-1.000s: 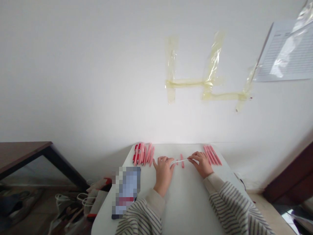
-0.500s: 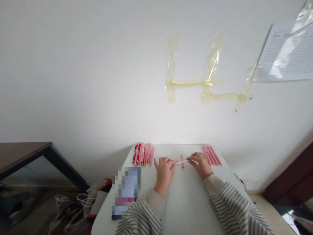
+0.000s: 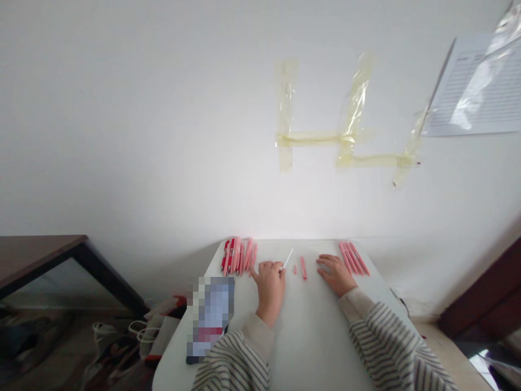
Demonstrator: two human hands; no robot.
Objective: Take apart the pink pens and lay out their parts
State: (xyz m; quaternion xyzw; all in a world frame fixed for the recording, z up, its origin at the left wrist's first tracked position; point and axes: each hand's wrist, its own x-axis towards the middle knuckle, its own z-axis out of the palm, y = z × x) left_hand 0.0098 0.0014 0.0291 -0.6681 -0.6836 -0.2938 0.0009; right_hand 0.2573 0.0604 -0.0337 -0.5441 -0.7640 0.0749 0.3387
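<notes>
My left hand is closed on a thin white pen refill, which sticks up and to the right from between its fingertips. Just right of it, a small pink pen part and a longer pink pen barrel lie on the white table. My right hand rests palm down with its fingers stretched out, holding nothing. Beside its fingers, at the right back, is a row of several pink barrels.
A group of several pink and red pens lies at the left back of the table. A phone, its screen blurred out, lies near the left edge. The white wall stands directly behind the table.
The right hand has let go of the refill's end and lowered open to the table. My left hand has moved slightly left, and the refill now points upward instead of lying across between both hands.
</notes>
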